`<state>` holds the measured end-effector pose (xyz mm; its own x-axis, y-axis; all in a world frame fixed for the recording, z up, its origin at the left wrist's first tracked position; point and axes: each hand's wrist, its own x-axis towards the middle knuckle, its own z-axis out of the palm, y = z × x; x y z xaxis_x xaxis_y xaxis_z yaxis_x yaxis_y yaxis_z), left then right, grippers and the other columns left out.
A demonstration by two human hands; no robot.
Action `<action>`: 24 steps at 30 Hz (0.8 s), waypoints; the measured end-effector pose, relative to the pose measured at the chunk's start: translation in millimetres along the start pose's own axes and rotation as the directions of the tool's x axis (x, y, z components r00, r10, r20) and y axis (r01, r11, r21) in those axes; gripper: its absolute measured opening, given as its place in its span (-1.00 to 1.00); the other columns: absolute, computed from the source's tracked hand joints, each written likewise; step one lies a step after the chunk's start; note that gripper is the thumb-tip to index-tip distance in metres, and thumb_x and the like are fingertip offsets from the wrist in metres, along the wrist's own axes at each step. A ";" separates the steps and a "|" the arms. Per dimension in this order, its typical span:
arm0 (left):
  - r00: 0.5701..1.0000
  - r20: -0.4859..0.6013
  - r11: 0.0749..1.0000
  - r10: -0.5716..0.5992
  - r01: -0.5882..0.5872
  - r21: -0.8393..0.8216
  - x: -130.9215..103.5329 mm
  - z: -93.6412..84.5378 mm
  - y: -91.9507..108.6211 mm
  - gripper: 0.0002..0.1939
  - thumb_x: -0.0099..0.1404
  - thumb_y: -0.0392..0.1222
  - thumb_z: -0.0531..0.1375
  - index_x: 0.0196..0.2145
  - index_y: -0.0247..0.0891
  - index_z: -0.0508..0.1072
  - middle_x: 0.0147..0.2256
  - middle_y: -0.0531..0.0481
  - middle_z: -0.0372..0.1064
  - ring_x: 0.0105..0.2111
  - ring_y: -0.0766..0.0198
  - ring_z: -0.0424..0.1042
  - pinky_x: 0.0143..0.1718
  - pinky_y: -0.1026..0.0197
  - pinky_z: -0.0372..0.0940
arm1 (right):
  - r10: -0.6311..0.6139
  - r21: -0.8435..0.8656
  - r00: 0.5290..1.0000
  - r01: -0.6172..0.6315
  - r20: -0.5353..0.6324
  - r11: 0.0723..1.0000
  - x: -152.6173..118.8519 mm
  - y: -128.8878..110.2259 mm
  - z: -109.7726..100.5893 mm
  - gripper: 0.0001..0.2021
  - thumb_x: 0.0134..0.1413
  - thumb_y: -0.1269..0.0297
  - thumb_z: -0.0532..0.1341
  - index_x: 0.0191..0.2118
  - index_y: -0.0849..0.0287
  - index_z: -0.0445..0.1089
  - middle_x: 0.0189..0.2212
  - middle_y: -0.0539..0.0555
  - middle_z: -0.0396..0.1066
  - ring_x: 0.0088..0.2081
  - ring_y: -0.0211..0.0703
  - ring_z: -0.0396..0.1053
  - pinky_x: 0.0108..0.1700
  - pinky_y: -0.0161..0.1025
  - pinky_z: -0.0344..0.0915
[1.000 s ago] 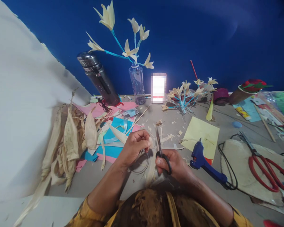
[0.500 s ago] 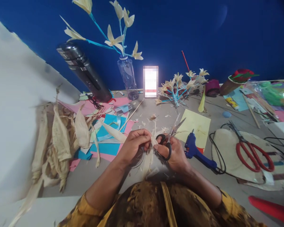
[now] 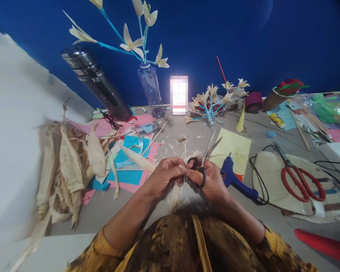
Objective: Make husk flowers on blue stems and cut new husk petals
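Two bare hands meet over a grey table [image 3: 197,132], fingertips close together. The left hand [image 3: 166,175] pinches a small pale piece [image 3: 182,167] between thumb and finger; as fingers cover most of it, it is probably dried husk, though its shape is hard to tell. The right hand [image 3: 214,183] is closed around small black-handled scissors [image 3: 203,177], their blades spread and pointing away from the body, its thumb tip at the pale piece too.

The piece seems very light, papery and dry, not slippery, and likely to split along its grain if pulled hard. A gentle pinch at its thicker end, flat between finger pads, would suit it best. The scissors look stiff and slim, best held by the loops.

Pale scraps litter the tabletop just beyond the hands. To the left lie dried husks [image 3: 70,162] and blue paper [image 3: 130,175]; to the right, yellow paper [image 3: 236,145], a blue glue gun [image 3: 234,177] and red-handled scissors [image 3: 303,185]. At the back, against a deep blue wall [image 3: 187,37], are a dark flask [image 3: 102,87], a clear bottle [image 3: 151,88] of pale handmade flowers [image 3: 132,43] and a bright, blurred screen [image 3: 178,94].
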<state>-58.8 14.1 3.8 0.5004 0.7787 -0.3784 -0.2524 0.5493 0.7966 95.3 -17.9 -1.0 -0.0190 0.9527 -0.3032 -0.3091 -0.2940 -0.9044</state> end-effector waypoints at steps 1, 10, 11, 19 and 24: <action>0.999 0.027 0.999 -0.020 0.021 -0.029 0.2 -0.3 0.0 -0.81 0.04 -0.24 0.36 -0.51 -0.32 0.40 -0.59 0.08 0.28 -0.63 0.45 0.18 -0.52 0.32 0.03 | 0.007 0.004 1.000 -0.008 0.022 1.000 -0.2 -1.3 -0.9 -0.65 -0.31 0.25 0.52 -0.40 0.20 0.38 -0.57 -0.09 0.33 -0.55 -0.34 0.21 -0.52 -0.39 0.14; 0.959 0.253 0.947 -0.127 0.193 -0.256 0.0 -6.6 6.0 -0.78 0.04 -0.18 0.35 -0.52 -0.29 0.37 -0.55 0.10 0.21 -0.61 0.40 0.20 -0.45 0.22 0.23 | 0.017 0.034 0.985 -0.023 0.169 0.999 -0.7 -5.5 -11.3 -0.68 -0.19 0.20 0.50 -0.42 0.18 0.38 -0.55 -0.04 0.39 -0.57 -0.29 0.32 -0.49 -0.34 0.25; 0.965 0.233 0.955 -0.119 0.175 -0.241 -0.2 -7.0 6.5 -0.76 0.06 -0.11 0.35 -0.49 -0.30 0.40 -0.54 0.09 0.22 -0.58 0.37 0.24 -0.44 0.21 0.24 | 0.013 0.043 0.985 -0.020 0.173 0.999 -0.9 -6.3 -10.9 -0.68 -0.17 0.18 0.50 -0.42 0.18 0.37 -0.54 -0.03 0.40 -0.56 -0.28 0.33 -0.48 -0.33 0.26; 0.991 0.120 0.996 -0.066 0.072 -0.046 0.0 -1.7 2.0 -0.77 0.06 -0.20 0.40 -0.51 -0.34 0.42 -0.60 0.07 0.27 -0.62 0.43 0.18 -0.49 0.29 0.04 | -0.022 -0.063 0.996 0.028 0.092 0.998 0.1 -11.6 -9.6 -0.69 -0.28 0.28 0.51 -0.43 0.21 0.40 -0.60 -0.11 0.31 -0.58 -0.37 0.17 -0.54 -0.41 0.12; 0.993 0.109 0.994 -0.039 0.050 -0.098 -0.1 1.9 -1.7 -0.76 0.10 -0.21 0.39 -0.52 -0.32 0.40 -0.64 0.12 0.22 -0.64 0.46 0.11 -0.50 0.30 0.01 | -0.017 -0.053 0.995 0.023 0.100 0.998 0.3 -7.9 -10.8 -0.70 -0.23 0.29 0.50 -0.39 0.21 0.41 -0.56 -0.09 0.32 -0.54 -0.35 0.19 -0.51 -0.40 0.13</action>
<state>-56.9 12.6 3.4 0.5969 0.7191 -0.3558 -0.3067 0.6143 0.7270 108.0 -16.1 2.8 -0.1085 0.9606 -0.2559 -0.2588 -0.2758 -0.9257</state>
